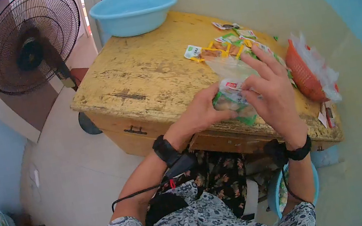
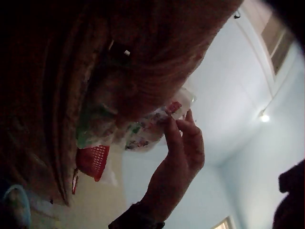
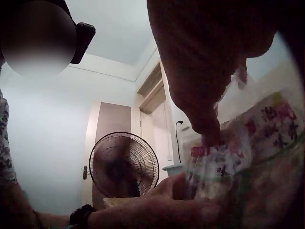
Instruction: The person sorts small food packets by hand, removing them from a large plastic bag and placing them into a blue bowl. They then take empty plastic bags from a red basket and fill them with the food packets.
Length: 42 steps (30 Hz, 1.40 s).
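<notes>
At the front edge of the worn yellow table, my left hand holds a clear plastic bag printed in red and green. Pale contents show through its lower part. My right hand pinches the bag's upper part between thumb and index finger, its other fingers raised. In the left wrist view, the right hand has its fingertips at the red-printed top of the bag. Dark lettering shows on the bag in the right wrist view. Small yellow, green and white snack packets lie just beyond it.
A light blue basin stands at the table's back left. An orange-red basket with clear plastic bags sits by the wall on the right. A standing fan is left of the table. Below right is a blue bucket.
</notes>
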Each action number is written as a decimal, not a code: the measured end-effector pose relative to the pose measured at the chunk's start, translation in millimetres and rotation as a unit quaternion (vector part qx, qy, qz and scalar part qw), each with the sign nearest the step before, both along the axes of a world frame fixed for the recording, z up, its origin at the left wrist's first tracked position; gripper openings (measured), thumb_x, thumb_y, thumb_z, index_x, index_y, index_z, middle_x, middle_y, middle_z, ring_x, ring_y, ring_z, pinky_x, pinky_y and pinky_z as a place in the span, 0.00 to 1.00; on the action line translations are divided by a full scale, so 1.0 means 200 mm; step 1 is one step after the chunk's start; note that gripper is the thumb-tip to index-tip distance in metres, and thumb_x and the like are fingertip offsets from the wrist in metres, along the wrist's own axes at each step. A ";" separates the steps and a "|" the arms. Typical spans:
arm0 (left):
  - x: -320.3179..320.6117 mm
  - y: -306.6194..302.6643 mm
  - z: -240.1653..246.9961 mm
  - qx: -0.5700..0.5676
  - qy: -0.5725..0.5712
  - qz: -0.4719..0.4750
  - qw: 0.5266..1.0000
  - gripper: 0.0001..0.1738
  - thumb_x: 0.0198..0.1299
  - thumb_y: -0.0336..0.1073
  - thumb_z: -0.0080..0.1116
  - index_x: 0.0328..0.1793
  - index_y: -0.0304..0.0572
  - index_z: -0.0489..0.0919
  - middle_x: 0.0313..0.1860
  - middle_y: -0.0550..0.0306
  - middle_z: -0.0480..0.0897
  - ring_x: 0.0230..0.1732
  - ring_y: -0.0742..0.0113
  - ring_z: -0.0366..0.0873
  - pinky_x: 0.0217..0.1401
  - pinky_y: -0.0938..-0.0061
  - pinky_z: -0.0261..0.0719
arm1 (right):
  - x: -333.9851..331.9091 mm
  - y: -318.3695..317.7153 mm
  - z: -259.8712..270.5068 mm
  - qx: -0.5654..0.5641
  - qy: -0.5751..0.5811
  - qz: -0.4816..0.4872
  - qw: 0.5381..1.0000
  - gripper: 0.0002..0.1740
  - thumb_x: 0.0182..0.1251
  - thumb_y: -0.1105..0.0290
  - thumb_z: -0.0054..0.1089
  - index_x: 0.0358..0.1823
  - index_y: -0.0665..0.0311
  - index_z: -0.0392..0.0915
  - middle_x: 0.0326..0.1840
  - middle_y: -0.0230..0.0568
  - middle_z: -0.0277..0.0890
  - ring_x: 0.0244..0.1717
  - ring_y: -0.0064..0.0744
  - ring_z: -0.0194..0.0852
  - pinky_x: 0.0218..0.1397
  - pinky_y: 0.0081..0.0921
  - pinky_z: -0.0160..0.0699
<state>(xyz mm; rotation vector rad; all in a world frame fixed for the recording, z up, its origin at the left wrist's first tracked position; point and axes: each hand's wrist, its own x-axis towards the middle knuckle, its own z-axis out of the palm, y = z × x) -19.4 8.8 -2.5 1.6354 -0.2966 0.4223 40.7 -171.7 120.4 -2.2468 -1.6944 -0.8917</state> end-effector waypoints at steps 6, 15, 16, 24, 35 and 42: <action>-0.02 -0.01 0.00 0.033 -0.037 0.023 0.998 0.45 0.50 0.43 0.83 0.72 0.35 0.73 0.62 0.46 0.84 0.63 0.58 0.81 0.69 0.63 0.77 | -0.03 0.00 0.01 0.019 0.010 0.033 0.999 0.08 0.56 0.76 0.70 0.34 0.63 0.78 0.67 0.46 0.80 0.75 0.53 0.69 0.74 0.48 0.70; -0.01 -0.01 -0.02 0.054 -0.051 0.029 0.997 0.39 0.49 0.38 0.80 0.67 0.33 0.77 0.53 0.46 0.87 0.53 0.58 0.84 0.61 0.64 0.80 | -0.03 -0.03 0.00 0.049 0.081 0.071 0.993 0.07 0.61 0.73 0.70 0.37 0.64 0.79 0.62 0.47 0.83 0.70 0.54 0.75 0.70 0.48 0.75; -0.01 -0.01 -0.03 0.048 -0.053 0.029 0.997 0.38 0.49 0.37 0.80 0.67 0.34 0.77 0.52 0.47 0.87 0.52 0.60 0.85 0.60 0.65 0.80 | -0.03 -0.04 0.02 0.048 0.073 0.072 0.994 0.07 0.62 0.73 0.69 0.38 0.64 0.80 0.62 0.47 0.82 0.69 0.54 0.75 0.70 0.48 0.74; -0.02 0.00 -0.02 0.073 -0.033 0.033 0.996 0.38 0.51 0.40 0.83 0.67 0.38 0.79 0.55 0.52 0.88 0.56 0.63 0.85 0.64 0.65 0.80 | 0.01 -0.08 -0.02 0.006 0.072 0.033 0.997 0.06 0.63 0.72 0.69 0.40 0.61 0.83 0.63 0.46 0.82 0.70 0.54 0.74 0.70 0.49 0.74; 0.00 0.00 -0.03 0.086 -0.059 0.025 0.994 0.47 0.49 0.45 0.84 0.73 0.36 0.73 0.62 0.47 0.85 0.61 0.56 0.83 0.68 0.63 0.78 | -0.02 -0.04 -0.06 0.041 -0.030 0.025 0.998 0.08 0.57 0.75 0.68 0.38 0.63 0.79 0.60 0.45 0.83 0.70 0.51 0.74 0.70 0.49 0.74; 0.00 -0.01 -0.04 0.161 -0.071 0.048 0.983 0.52 0.48 0.46 0.84 0.77 0.36 0.69 0.63 0.44 0.84 0.63 0.53 0.82 0.67 0.62 0.78 | -0.01 -0.05 -0.11 0.118 -0.002 0.018 0.993 0.08 0.57 0.78 0.68 0.37 0.64 0.78 0.57 0.46 0.84 0.63 0.51 0.80 0.65 0.45 0.78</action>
